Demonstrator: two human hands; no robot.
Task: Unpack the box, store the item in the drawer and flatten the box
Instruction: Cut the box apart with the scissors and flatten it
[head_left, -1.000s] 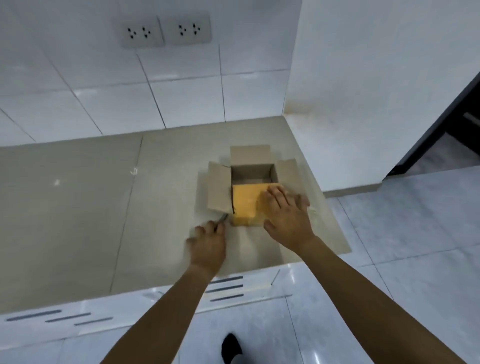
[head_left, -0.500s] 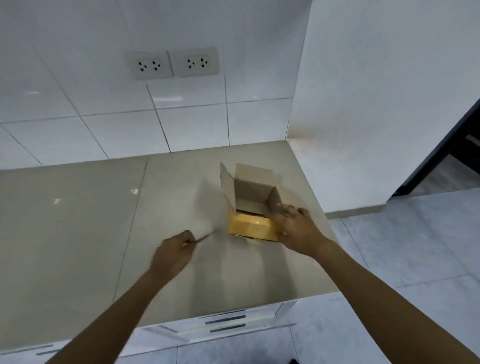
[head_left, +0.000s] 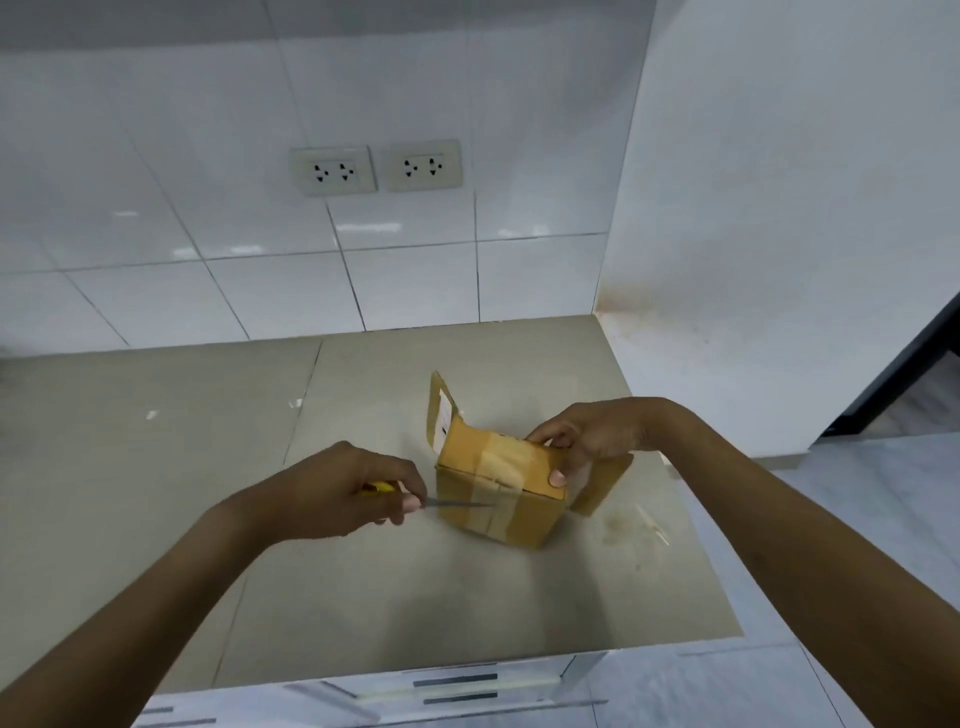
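A small brown cardboard box (head_left: 498, 483) stands tipped over on the beige counter (head_left: 363, 587), its taped face turned up toward me and its loose flaps sticking out at the back left and right. My right hand (head_left: 587, 436) grips the box's upper right edge, thumb on the near face. My left hand (head_left: 337, 493) is closed on a yellow-handled knife (head_left: 447, 503); the thin blade points right and its tip lies on the tape seam of the box's front face. What is inside the box is hidden.
White tiled wall with two double sockets (head_left: 376, 167) rises behind the counter. A white wall (head_left: 779, 234) bounds the counter's right side. Drawer fronts with dark handle slots (head_left: 457, 686) run below the front edge. A pale sliver (head_left: 652, 525) lies right of the box.
The box was open side up with my right hand on it; it is now turned over, taped face up. My left hand has brought the knife from the left onto the tape.
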